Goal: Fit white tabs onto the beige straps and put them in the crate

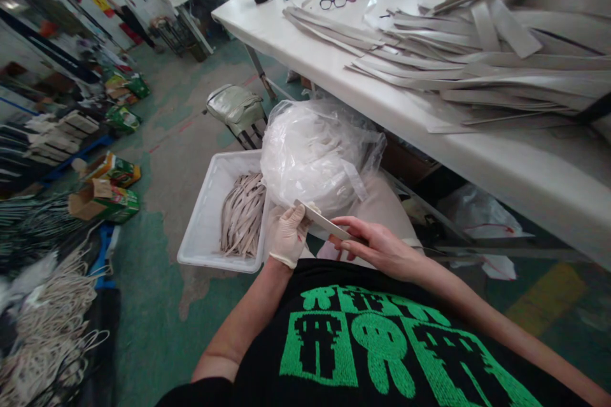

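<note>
A flat grey strip (324, 221) is stretched between my two hands in front of my black shirt. My left hand (289, 235), in a white glove, pinches its far end between thumb and fingers. Bare fingers of my right hand (365, 241) are closed around the nearer end. Just beyond the strip sits a clear plastic bag (315, 152) full of white material. To the left, a white bin (200, 229) holds a bundle of grey strips (242, 216). What the strip's covered end looks like is hidden by my right fingers.
A white table (405, 121) runs along the right, with many long grey strips (429, 67) and a pair of glasses (334, 1) on it. A stool with a green seat (233, 105) stands behind the bin. Cartons (105, 200) and coiled cord (52, 331) lie at the left.
</note>
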Tool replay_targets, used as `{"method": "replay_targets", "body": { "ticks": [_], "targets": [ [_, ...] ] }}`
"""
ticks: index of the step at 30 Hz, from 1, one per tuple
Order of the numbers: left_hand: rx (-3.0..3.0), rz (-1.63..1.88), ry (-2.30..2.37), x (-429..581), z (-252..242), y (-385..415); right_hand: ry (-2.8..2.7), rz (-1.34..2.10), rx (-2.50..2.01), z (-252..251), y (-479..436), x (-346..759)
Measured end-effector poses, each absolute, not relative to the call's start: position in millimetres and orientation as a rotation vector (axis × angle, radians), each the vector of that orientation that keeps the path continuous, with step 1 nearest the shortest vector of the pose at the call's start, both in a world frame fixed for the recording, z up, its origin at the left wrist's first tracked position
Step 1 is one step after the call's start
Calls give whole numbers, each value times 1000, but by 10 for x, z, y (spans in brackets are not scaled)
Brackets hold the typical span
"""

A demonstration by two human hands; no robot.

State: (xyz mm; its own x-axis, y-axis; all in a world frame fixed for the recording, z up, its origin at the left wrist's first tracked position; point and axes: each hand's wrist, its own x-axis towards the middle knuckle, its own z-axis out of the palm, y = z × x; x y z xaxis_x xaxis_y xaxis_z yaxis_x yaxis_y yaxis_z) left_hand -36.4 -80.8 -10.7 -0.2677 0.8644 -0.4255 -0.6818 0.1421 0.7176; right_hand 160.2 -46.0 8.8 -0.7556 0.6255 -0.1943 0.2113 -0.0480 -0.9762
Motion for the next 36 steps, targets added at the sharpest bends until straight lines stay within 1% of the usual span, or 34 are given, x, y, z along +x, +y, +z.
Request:
{"method": "replay_targets", "body": {
  "ticks": [4,7,10,13,18,24,29,33,36],
  "targets": [
    [251,1559,1092,-363,-14,-1031,-1967,1774,-853,223,-479,1493],
    [396,1582,1142,-404,102,-1189,-2050,1712,-716,368,-467,1268],
    [471,1798,1240,-667,277,-1362,-2156,1680,-541,541,-463,1098],
    [474,1990,1296,-908,388,-1568,-2235,1647,-465,631,-481,931],
    [333,1882,1198,-865,255,-1741,-2381,1547,-378,590,-536,579],
    [34,2055,1124,-956,123,-1758,-2442,1556,-490,544,-508,527],
    [48,1934,976,-835,28,-1687,-2512,1433,-550,483,-486,465],
    [-75,2011,943,-807,-2,-1650,-2554,1337,-626,528,-413,546],
    [-76,1983,908,-777,-14,-1620,-2600,1212,-646,539,-403,552]
  ]
}}
